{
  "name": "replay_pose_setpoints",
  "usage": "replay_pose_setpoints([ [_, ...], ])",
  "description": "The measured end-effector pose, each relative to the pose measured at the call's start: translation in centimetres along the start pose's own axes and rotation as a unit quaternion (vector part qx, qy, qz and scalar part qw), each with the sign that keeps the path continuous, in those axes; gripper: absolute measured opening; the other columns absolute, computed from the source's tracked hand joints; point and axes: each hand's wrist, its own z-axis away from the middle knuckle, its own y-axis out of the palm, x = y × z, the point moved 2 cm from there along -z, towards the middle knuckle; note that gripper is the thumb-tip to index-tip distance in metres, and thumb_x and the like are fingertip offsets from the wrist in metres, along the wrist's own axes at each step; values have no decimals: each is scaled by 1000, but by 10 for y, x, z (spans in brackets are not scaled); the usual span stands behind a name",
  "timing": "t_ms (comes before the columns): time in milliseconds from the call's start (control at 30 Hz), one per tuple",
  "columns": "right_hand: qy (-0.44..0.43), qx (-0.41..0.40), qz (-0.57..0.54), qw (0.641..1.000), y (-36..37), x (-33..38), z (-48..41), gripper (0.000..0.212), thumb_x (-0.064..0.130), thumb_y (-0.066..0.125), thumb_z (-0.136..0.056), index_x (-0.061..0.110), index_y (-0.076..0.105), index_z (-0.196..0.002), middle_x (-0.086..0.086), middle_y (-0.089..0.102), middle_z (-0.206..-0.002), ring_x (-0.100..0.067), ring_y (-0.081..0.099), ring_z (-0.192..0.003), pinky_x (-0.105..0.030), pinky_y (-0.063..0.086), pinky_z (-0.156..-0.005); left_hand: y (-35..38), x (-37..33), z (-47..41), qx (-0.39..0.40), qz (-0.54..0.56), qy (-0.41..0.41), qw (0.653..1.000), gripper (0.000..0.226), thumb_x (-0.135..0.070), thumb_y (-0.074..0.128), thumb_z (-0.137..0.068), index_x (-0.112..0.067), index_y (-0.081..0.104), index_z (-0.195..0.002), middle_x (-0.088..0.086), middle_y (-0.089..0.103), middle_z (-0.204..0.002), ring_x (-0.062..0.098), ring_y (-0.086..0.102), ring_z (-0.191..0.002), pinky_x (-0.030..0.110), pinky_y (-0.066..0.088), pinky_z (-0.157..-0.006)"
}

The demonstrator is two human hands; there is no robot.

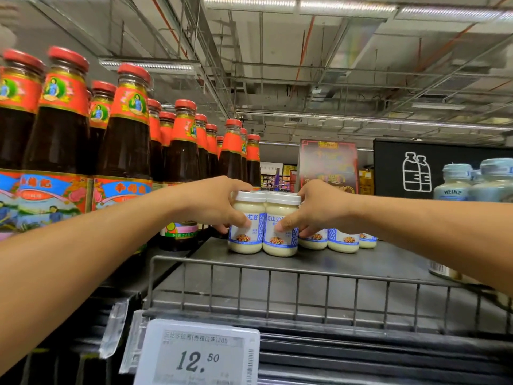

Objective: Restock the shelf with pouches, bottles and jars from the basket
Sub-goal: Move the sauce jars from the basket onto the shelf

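Observation:
Two cream-coloured jars with white lids and blue-white labels stand side by side on the dark top shelf (pixel 347 262). My left hand (pixel 213 202) grips the left jar (pixel 245 240), thumb across its label. My right hand (pixel 316 209) grips the right jar (pixel 280 243) the same way. More jars of the same kind (pixel 342 241) stand just behind and to the right of them. The basket is out of view.
Dark sauce bottles with red caps (pixel 125 129) crowd the shelf to the left. Pale Heinz bottles (pixel 455 182) stand at the right. A wire rail (pixel 277 290) fences the shelf's front edge, with a 12.50 price tag (pixel 198 354) below it.

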Motion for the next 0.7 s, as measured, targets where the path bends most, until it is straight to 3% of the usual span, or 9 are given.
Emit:
replay_pose_setpoints([
  [167, 3, -10, -2, 1000, 1, -3, 0, 56, 30, 93, -64, -5, 59, -92, -27, 72, -103, -30, 76, -81, -51, 62, -79, 1, 8, -1, -34, 41, -27, 998, 49, -20, 83, -79, -28, 54, -117, -2, 71, -95, 1, 71, -67, 13, 51, -51],
  [300, 0, -17, 4, 1000, 1, -4, 0, 56, 29, 93, -65, -4, 58, -94, -26, 70, -98, -31, 76, -82, -52, 61, -80, 4, 11, -2, -43, 66, -36, 996, 42, -21, 85, -77, -38, 52, -97, -4, 74, -92, 7, 74, -68, 17, 55, -57],
  [400, -4, -14, 5, 1000, 1, -5, 2, 52, 30, 93, -66, 2, 57, -90, -19, 61, -87, -32, 76, -83, -51, 62, -78, 6, 14, 0, -41, 94, -48, 994, 42, -17, 85, -76, -28, 59, -107, -3, 77, -92, 10, 75, -78, 28, 62, -71],
  [500, 3, -9, 1, 1000, 0, -5, 4, 61, 31, 93, -66, -7, 61, -101, -27, 69, -99, -31, 76, -83, -50, 62, -79, 8, 13, 3, -40, 103, -50, 993, 43, -16, 85, -77, -19, 63, -113, -4, 78, -92, 9, 74, -83, 30, 62, -75],
  [567, 4, -7, -3, 1000, -2, -5, 6, 72, 32, 93, -65, -9, 59, -112, -25, 69, -106, -29, 75, -85, -46, 63, -77, 8, 11, 5, -43, 95, -55, 993, 47, -19, 85, -77, -17, 62, -118, -4, 77, -91, 8, 74, -80, 27, 62, -67],
  [633, 0, -9, -3, 1000, -5, -5, 8, 81, 35, 94, -63, -9, 56, -120, -19, 66, -100, -28, 75, -84, -42, 63, -77, 4, 8, 7, -59, 47, -68, 995, 59, -30, 86, -76, -19, 56, -126, -5, 74, -93, 6, 73, -71, 20, 54, -53],
  [700, -6, -16, 13, 1000, -10, -4, 12, 89, 40, 94, -61, -7, 52, -125, -16, 65, -101, -28, 76, -81, -44, 62, -82, -3, 4, 8, -91, -20, -75, 993, 83, -46, 85, -72, -23, 45, -141, -8, 67, -103, 5, 72, -65, 22, 52, -58],
])
